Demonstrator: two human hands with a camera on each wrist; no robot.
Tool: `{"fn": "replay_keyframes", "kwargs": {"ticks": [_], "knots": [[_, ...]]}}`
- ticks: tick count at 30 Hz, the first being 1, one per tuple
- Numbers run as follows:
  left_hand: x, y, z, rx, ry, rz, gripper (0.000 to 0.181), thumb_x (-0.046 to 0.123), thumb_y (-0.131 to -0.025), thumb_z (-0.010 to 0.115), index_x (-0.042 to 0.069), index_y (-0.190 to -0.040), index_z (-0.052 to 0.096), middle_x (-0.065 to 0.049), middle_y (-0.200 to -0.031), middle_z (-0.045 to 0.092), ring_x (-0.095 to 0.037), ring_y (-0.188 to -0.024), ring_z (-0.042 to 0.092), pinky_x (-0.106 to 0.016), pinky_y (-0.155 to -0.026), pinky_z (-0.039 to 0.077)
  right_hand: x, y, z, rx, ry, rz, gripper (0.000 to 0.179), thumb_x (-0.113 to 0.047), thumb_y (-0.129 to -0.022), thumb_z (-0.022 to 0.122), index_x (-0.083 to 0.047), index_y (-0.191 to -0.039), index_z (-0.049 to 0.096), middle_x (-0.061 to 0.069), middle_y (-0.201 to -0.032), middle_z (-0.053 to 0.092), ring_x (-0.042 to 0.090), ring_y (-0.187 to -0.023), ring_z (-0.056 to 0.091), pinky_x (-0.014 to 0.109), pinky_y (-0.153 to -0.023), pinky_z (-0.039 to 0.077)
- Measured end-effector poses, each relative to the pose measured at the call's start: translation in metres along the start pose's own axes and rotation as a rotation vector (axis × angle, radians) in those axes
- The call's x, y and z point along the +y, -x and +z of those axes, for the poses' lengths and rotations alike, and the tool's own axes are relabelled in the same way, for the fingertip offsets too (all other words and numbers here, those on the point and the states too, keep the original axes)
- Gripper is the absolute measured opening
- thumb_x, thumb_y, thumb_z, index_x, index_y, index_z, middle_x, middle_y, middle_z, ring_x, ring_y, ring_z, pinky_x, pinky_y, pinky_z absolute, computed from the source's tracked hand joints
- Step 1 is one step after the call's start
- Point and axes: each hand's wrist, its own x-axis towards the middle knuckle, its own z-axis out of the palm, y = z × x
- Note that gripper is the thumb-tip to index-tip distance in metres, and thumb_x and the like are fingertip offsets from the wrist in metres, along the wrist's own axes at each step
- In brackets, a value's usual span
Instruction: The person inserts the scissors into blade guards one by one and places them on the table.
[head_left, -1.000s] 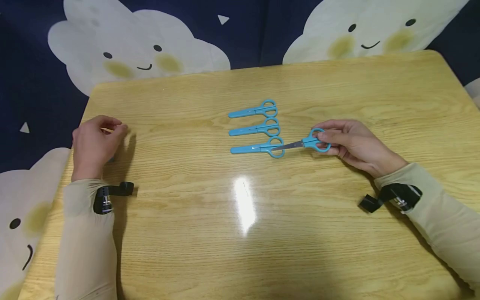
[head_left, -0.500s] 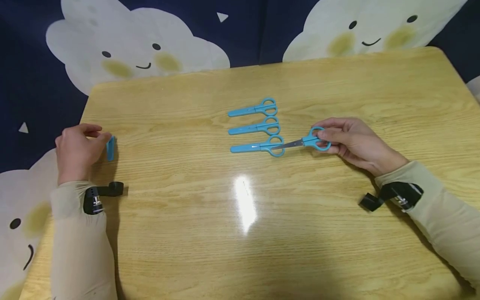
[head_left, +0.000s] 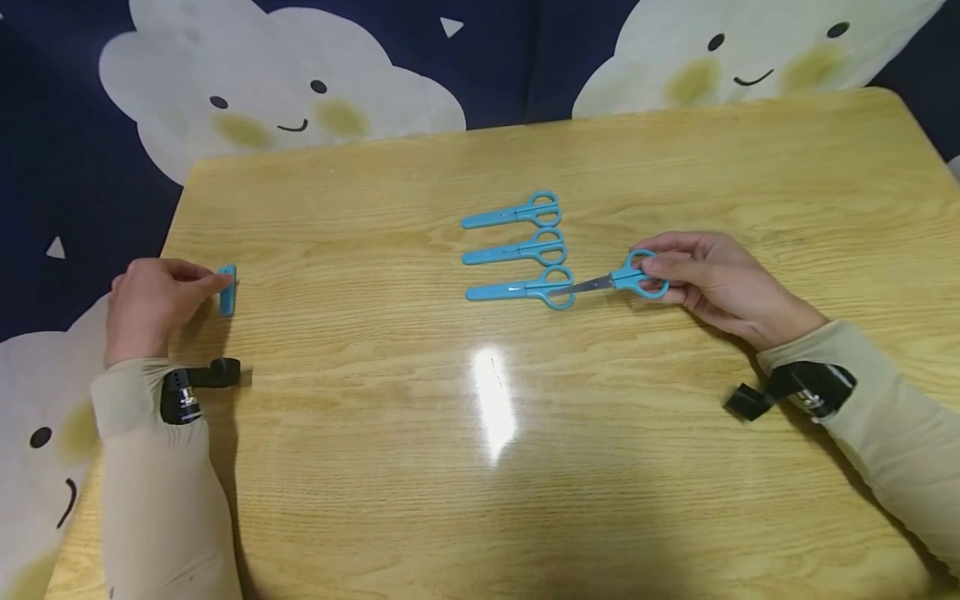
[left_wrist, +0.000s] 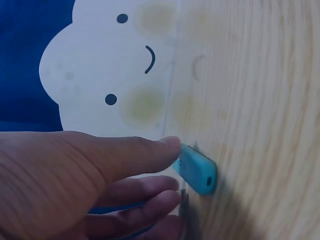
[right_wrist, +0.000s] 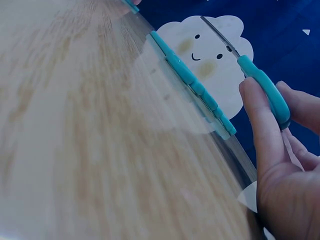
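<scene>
In the head view, my left hand (head_left: 155, 302) is at the table's left side, with its thumb and fingertips at the upper end of a small blue scissors sheath (head_left: 228, 295). The left wrist view shows the thumb against the sheath (left_wrist: 201, 172), while the other fingers are partly hidden. My right hand (head_left: 723, 283) pinches a pair of blue-handled scissors (head_left: 624, 277) by a finger loop. Their bare metal blades point left, with the tip over the handle of the nearest sheathed scissors (head_left: 504, 291). Two more sheathed scissors, the middle pair (head_left: 506, 252) and far pair (head_left: 506, 216), lie parallel beyond it.
The wooden table (head_left: 360, 467) has a bright light reflection near its middle. A dark blue cloth (head_left: 510, 58) with smiling white clouds hangs behind its far edge and along the left.
My left hand has shifted left, uncovering the sheath, and its thumb now meets the sheath's upper end. The right hand holds the scissors in nearly the same place.
</scene>
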Motion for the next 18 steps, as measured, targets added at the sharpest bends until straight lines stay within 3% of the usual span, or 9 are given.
{"fn": "replay_keyframes", "kwargs": {"ticks": [4,10,18], "knots": [[-0.0007,-0.0009,0.0004,-0.036,-0.011,-0.006,0.07,0.06,-0.091,0.054,-0.001,-0.123,0.063,-0.028,-0.135,0.052,-0.044,-0.12,0.037,-0.058,-0.095,0.03,-0.0003,0.0005,0.0002,0.005,-0.004,0.001,0.022,0.004,-0.095,0.054,0.003,-0.116,0.063,0.012,-0.102,0.074,0.016,-0.085,0.074,0.024,-0.074,0.058],[-0.0006,-0.0024,0.0027,-0.047,-0.011,-0.003,0.069,0.061,-0.09,0.055,0.0,-0.121,0.063,-0.024,-0.129,0.054,-0.039,-0.109,0.038,-0.046,-0.081,0.031,0.0005,0.0008,0.0003,0.003,-0.004,0.004,0.023,0.004,-0.095,0.055,0.002,-0.116,0.064,0.011,-0.103,0.074,0.016,-0.084,0.075,0.023,-0.073,0.058],[0.0016,-0.0032,0.0058,-0.009,-0.023,0.051,0.069,0.062,-0.089,0.054,0.0,-0.116,0.065,-0.025,-0.124,0.055,-0.042,-0.109,0.038,-0.047,-0.082,0.03,0.0008,0.0004,0.0001,0.011,0.004,0.005,0.022,0.004,-0.094,0.056,0.002,-0.115,0.064,0.01,-0.102,0.075,0.016,-0.083,0.075,0.023,-0.072,0.058]]}}
